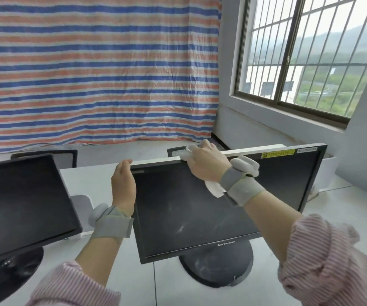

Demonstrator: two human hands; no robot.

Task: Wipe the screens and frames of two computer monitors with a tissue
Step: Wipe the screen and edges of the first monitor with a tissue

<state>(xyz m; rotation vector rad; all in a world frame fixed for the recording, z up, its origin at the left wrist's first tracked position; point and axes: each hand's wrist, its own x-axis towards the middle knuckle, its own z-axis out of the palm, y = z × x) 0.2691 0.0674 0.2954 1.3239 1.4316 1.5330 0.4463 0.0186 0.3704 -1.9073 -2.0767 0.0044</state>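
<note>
white desk [94, 180], striped tarp [98, 69], barred window [310, 51]

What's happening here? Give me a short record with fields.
setting: white desk by a barred window
right hand: presses a white crumpled tissue on the top frame of the black Lenovo monitor
left hand: grips that monitor's upper left corner
other monitor: second black flat monitor, left, untouched
screen state: smudges visible low on the Lenovo screen

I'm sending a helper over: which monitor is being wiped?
On the white desk near the window, it is the right monitor. Unlike the left monitor, it has yellow stickers, and both hands are on its top edge.
</note>
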